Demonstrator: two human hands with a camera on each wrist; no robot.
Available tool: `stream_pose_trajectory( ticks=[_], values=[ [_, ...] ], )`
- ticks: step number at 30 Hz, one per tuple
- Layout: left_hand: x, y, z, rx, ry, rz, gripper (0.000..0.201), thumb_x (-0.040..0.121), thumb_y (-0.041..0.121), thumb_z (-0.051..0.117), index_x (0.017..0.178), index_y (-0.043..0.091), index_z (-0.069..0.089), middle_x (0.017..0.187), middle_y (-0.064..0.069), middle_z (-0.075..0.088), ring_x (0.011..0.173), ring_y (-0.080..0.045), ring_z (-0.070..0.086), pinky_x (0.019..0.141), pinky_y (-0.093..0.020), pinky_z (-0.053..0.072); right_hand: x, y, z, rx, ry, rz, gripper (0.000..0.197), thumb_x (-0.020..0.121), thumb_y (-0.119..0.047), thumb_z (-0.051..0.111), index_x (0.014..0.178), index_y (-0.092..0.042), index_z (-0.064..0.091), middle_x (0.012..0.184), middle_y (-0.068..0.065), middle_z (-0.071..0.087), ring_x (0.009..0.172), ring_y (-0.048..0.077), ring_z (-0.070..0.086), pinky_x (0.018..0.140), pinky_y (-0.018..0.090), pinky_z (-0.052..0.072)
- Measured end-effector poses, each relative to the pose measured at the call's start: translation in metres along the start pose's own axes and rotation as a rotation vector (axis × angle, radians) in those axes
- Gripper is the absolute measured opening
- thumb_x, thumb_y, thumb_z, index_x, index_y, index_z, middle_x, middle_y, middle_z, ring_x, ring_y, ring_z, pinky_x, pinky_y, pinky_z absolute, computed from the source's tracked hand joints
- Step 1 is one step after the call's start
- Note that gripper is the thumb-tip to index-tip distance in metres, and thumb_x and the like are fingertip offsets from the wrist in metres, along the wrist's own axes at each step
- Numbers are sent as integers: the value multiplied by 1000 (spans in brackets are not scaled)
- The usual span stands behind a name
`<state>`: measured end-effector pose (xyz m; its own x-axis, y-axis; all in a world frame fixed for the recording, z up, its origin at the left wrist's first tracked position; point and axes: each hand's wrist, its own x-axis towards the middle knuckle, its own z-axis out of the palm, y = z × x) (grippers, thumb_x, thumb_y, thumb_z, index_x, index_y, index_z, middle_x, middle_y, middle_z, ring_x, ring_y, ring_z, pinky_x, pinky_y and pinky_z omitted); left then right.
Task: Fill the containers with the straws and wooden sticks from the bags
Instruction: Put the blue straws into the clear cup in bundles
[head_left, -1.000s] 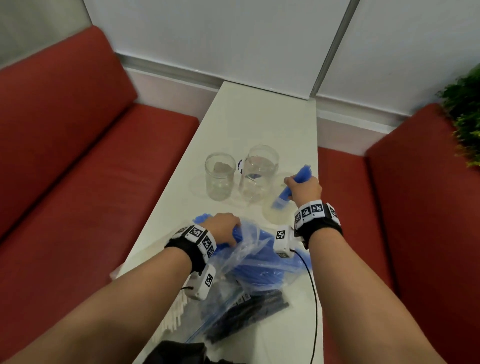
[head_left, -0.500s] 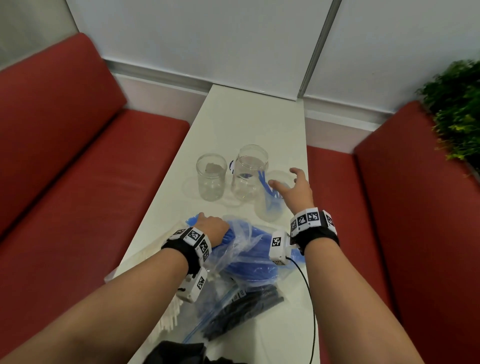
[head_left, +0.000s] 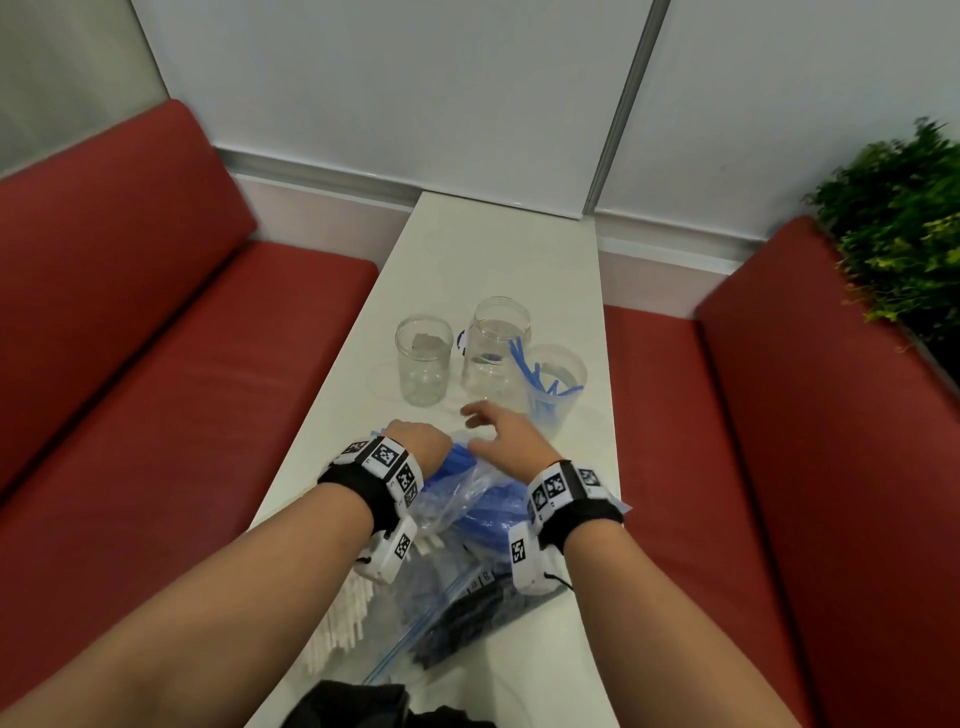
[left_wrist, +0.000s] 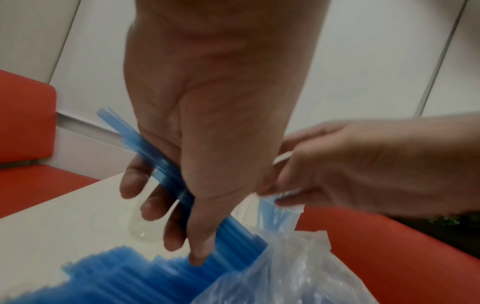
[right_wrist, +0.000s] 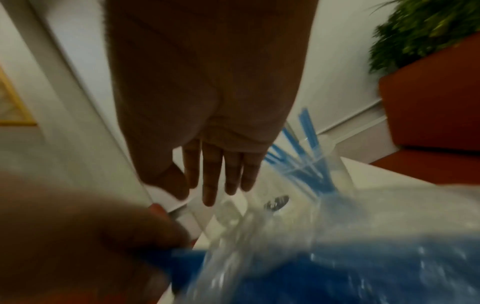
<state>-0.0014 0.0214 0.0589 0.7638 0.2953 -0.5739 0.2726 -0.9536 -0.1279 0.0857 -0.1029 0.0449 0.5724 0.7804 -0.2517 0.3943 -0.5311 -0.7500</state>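
Gripping a bundle of straws (head_left: 460, 460) at the bag (head_left: 467, 499) mouth, our left hand (head_left: 418, 441) steadies the supply while our right hand (head_left: 506, 441), open and empty, hovers above. At one o'clock a cup (head_left: 556, 384) holds straws; two jars (head_left: 423, 358) wait at twelve on the tabletop (head_left: 498, 249). Left wrist: fingers (left_wrist: 135, 181) curl round straws. Right wrist: fingers (right_wrist: 210, 172) straight over the bag, presumably ready to take more.

Both forearms extend forward over the table edge, each wrist wearing a black band with white marker tags and a small white camera unit slung beneath. Left hand (head_left: 418, 441): knuckles up, fingers (left_wrist: 153, 207) curled down round a bundle of blue straws (left_wrist: 166, 166), thumb alongside. Right hand (head_left: 511, 441): just beside the left, palm down, fingers (right_wrist: 210, 176) straight and together, holding nothing.
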Motion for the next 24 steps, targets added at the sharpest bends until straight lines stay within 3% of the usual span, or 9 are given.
stream_pose_trajectory(
  ticks=[5, 8, 10, 12, 15, 19, 21, 22, 24],
  values=[
    [-13, -3, -18, 66, 22, 8, 25, 99, 16, 48, 118, 12, 63, 123, -5, 62, 112, -24, 59, 87, -36, 42, 8, 5, 46, -453, -140, 31, 46, 90, -31, 68, 133, -16, 57, 130, 11, 61, 122, 30, 54, 116, 44, 27],
    [-20, -10, -26, 94, 1, 45, 24, 95, 18, 55, 116, 10, 64, 114, -5, 65, 101, -25, 63, 80, -34, 48, 9, 10, 55, -466, -74, 39, 14, 97, -30, 56, 99, -17, 60, 111, 9, 67, 112, 29, 59, 122, 51, 12],
    [-24, -18, -29, 68, 47, 65, 29, 92, 31, 62, 115, 14, 65, 109, -4, 66, 97, -24, 64, 81, -36, 49, 10, 10, 56, -451, -59, 48, 19, 100, -31, 50, 84, -23, 50, 103, 9, 68, 108, 28, 62, 123, 53, 2],
    [-24, -27, -35, -51, 111, 53, 45, 87, 59, 57, 105, 18, 68, 100, 1, 67, 93, -21, 63, 84, -39, 40, 10, 10, 56, -453, -37, 34, 18, 103, -33, 45, 94, -22, 55, 100, 6, 68, 109, 26, 62, 123, 55, -4],
    [-24, -43, -49, -478, 401, 52, 60, 85, 77, 37, 94, 25, 66, 92, 7, 65, 89, -16, 58, 90, -45, 37, 9, 10, 57, -485, -33, 6, 21, 105, -38, 42, 95, -21, 50, 105, 3, 64, 129, 22, 53, 120, 61, -11],
    [-16, -67, -55, -1361, 824, 49, 54, 98, 59, 35, 85, 23, 72, 85, 4, 73, 75, -13, 65, 75, -32, 47, 6, 5, 58, -513, -18, -45, 26, 106, -39, 40, 90, -20, 47, 123, 6, 65, 154, 19, 19, 117, 62, -20],
    [-13, -80, -49, -1753, 763, 10, 58, 100, 58, 33, 86, 17, 72, 85, -2, 74, 70, -15, 67, 69, -29, 49, 3, -1, 57, -463, 10, -67, 26, 107, -37, 41, 88, -19, 45, 108, 3, 64, 143, 22, 40, 119, 59, -19],
    [-12, -87, -44, -1928, 696, 7, 61, 100, 59, 30, 91, 14, 71, 88, -4, 74, 74, -17, 69, 71, -30, 51, 2, -5, 56, -421, 26, -80, 26, 107, -36, 41, 87, -19, 43, 93, -1, 60, 124, 25, 55, 121, 55, -16],
    [-10, -97, -30, -2213, 589, 19, 63, 100, 59, 26, 99, 11, 67, 98, -7, 72, 84, -21, 70, 80, -34, 54, -1, -13, 53, -297, 39, -108, 27, 107, -34, 43, 87, -16, 40, 72, -6, 50, 87, 26, 56, 123, 46, 6]
  ],
)
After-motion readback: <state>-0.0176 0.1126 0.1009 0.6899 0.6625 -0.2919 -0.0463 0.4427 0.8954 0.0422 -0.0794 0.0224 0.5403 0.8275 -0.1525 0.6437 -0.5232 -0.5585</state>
